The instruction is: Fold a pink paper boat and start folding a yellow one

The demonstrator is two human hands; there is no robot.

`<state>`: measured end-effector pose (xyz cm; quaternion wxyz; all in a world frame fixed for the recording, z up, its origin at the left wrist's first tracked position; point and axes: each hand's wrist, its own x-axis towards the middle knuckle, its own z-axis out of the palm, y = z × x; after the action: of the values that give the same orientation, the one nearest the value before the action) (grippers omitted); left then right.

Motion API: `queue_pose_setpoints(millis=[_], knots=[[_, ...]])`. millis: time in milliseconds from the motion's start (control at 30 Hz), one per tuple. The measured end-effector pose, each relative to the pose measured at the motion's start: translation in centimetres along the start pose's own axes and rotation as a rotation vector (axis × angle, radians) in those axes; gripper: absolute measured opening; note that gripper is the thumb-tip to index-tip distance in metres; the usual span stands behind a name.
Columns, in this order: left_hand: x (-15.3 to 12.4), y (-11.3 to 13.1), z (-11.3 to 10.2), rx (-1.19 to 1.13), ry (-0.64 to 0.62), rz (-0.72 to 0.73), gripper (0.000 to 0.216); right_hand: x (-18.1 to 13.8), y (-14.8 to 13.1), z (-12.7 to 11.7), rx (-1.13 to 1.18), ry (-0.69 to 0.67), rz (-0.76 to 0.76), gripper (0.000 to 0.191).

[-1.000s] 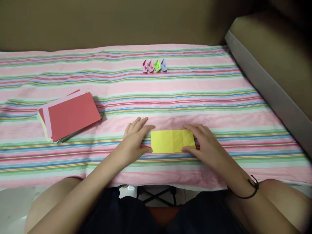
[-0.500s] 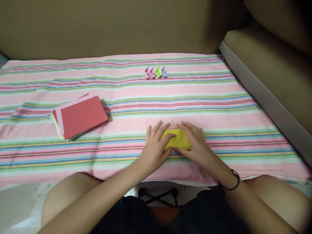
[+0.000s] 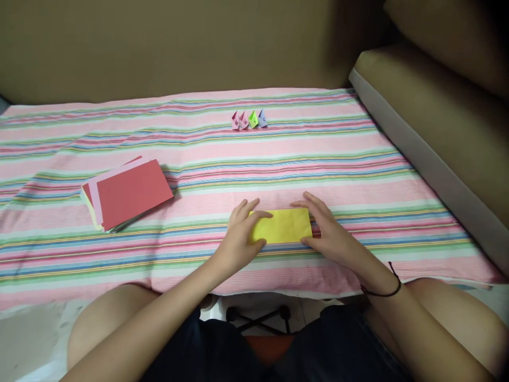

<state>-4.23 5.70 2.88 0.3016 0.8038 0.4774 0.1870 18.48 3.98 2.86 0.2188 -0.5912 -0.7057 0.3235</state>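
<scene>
A yellow paper [image 3: 281, 226], shaped as a long rectangle, lies flat on the striped cloth in front of me. My left hand [image 3: 240, 233] rests over its left end, the index finger across the top edge and the thumb by the bottom edge. At the right end, my right hand [image 3: 325, 228] has its fingers spread, with the thumb touching or very near the lower corner. A wide gap shows between thumb and fingers on both hands. The paper's left end is partly hidden under my left hand.
A stack of coloured paper sheets [image 3: 135, 193], red on top, lies to the left. Several small folded paper pieces [image 3: 253, 120], pink, green and blue, stand in a row farther back. The striped cloth [image 3: 207, 154] meets a brown backrest [image 3: 178, 48] and a cushion [image 3: 433, 116] at right.
My hands have moved apart, the left one to the left and the right one slightly right. More of the yellow paper shows between them. The view has shifted slightly.
</scene>
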Motion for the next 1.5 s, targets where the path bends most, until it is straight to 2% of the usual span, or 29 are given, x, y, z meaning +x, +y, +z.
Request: queue_pose_setpoints(millis=[200,433,500,567,633,733,867,967,1100,1167,1267,1300,1367,1433,1500], knots=[[0.1,-0.8,-1.8,-0.026,-0.063,-0.067,0.063,0.1,0.9,-0.8,-0.039,-0.062,-0.007,0.068],[-0.1,-2.0,-3.5,-0.027,-0.119,-0.034,0.068,0.1,1.9,-1.9,0.013,-0.056,-0.069,0.066],[-0.1,-2.3,-3.8,-0.089,-0.154,-0.045,0.067,0.3,2.0,-2.0,0.094,-0.011,-0.049,0.059],[0.0,-2.2,-3.9,-0.169,-0.163,-0.063,0.063,0.5,1.8,-1.9,0.201,0.090,-0.007,0.047],[0.1,-2.0,-3.7,-0.222,-0.093,-0.056,0.052,0.7,1.4,-1.6,0.265,0.160,0.025,0.037],[0.3,-1.5,-3.0,-0.216,0.043,0.022,0.031,0.8,0.3,-1.1,0.264,0.137,0.031,0.046],[0.2,-1.1,-2.4,-0.134,0.061,0.179,0.017,0.2,-0.9,-1.2,0.208,0.149,-0.061,0.057],[-0.2,-1.1,-2.0,-0.068,0.047,0.255,0.018,-0.5,-1.2,-1.9,0.124,0.112,-0.131,0.048],[-0.6,-1.2,-1.5,-0.059,0.011,0.256,0.025,-1.0,-1.0,-2.3,0.014,0.061,-0.178,0.036],[-0.6,-1.2,-1.4,-0.077,0.009,0.201,0.041,-0.9,-0.8,-2.1,-0.019,0.085,-0.188,0.038],[-0.5,-0.9,-1.5,-0.012,0.075,0.162,0.069,-0.5,-0.7,-1.3,-0.134,0.172,-0.229,0.040],[-0.5,-0.8,-1.5,0.040,0.083,0.194,0.068,-0.4,-0.8,-1.0,-0.183,0.196,-0.251,0.039],[-0.6,-0.5,-1.3,0.155,0.030,0.317,0.053,-0.4,-1.1,-0.3,-0.230,0.172,-0.305,0.037],[-0.9,-0.2,-0.7,0.235,-0.060,0.428,0.039,-0.6,-1.6,0.3,-0.225,0.060,-0.361,0.030],[-1.1,-0.2,0.1,0.289,-0.085,0.484,0.038,-0.9,-2.1,0.8,-0.228,-0.048,-0.397,0.024]])
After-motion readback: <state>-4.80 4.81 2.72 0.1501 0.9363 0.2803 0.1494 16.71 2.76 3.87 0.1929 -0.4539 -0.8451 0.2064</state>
